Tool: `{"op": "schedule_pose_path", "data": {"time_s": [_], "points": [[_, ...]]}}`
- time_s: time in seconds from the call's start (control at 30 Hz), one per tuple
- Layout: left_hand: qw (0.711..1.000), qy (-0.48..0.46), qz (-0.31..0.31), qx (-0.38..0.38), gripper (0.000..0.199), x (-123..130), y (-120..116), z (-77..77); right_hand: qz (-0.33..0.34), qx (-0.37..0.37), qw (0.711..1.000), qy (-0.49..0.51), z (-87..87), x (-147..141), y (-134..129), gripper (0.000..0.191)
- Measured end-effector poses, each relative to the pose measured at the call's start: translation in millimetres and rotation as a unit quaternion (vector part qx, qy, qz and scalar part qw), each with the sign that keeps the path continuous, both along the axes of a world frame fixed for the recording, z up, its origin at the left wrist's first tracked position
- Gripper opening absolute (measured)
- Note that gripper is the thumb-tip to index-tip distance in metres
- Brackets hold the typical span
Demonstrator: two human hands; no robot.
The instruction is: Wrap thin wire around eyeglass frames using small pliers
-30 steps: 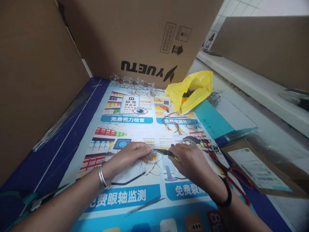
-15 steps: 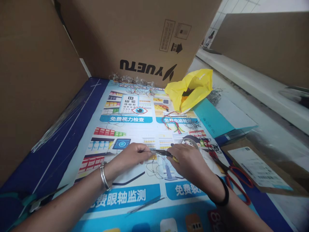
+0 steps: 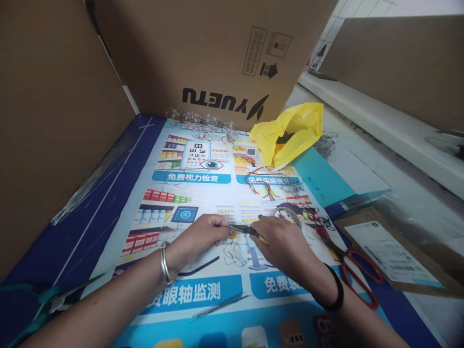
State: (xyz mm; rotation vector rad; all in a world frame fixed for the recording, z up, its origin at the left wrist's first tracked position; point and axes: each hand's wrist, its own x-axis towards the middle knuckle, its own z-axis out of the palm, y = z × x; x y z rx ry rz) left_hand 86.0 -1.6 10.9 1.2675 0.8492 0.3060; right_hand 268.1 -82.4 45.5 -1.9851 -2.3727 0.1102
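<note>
In the head view my right hand (image 3: 281,241) is wrapped round a pair of long-nose pliers (image 3: 241,229) with yellow handles, their dark jaws pointing left. The jaw tips meet the fingertips of my left hand (image 3: 208,234), which is closed in a pinch on a thin wire, mostly hidden by the fingers. Just below the pliers lies a loose tangle of fine wire (image 3: 235,253) on the printed poster (image 3: 195,268). Nearer to me is a small bundle of straight thin wires (image 3: 219,307).
Red-handled scissors (image 3: 358,275) and a brown parcel (image 3: 398,251) lie at right. A yellow bag (image 3: 290,128) stands behind, near coloured cords (image 3: 266,188). Wire clumps (image 3: 203,121) line the cardboard box (image 3: 217,58). Green-handled scissors (image 3: 43,304) are at left beside my forearm.
My hands stay almost in place, with the pliers still at the left fingertips. My left wrist has shifted slightly right, and the whole view has moved a little.
</note>
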Motion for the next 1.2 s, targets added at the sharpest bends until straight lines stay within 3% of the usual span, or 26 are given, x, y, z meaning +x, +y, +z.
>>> {"op": "schedule_pose_path", "data": {"time_s": [0.27, 0.43, 0.93, 1.2], "points": [[0.990, -0.125, -0.004, -0.067, 0.006, -12, -3, 3.6, -0.013, 0.022, 1.000, 0.000, 14.3, 4, -9, 0.010], [0.981, -0.144, -0.016, -0.127, 0.013, -13, -6, 5.7, -0.006, 0.033, 0.999, 0.007, 22.8, 3, -16, 0.010], [0.988, -0.139, -0.020, -0.069, 0.010, -11, -4, 0.2, 0.003, 0.047, 0.999, 0.005, 18.2, 5, -15, 0.011], [0.988, -0.128, -0.032, -0.075, 0.014, -11, -3, 1.4, 0.016, 0.071, 0.997, 0.012, 6.4, 2, -11, 0.011]]}}
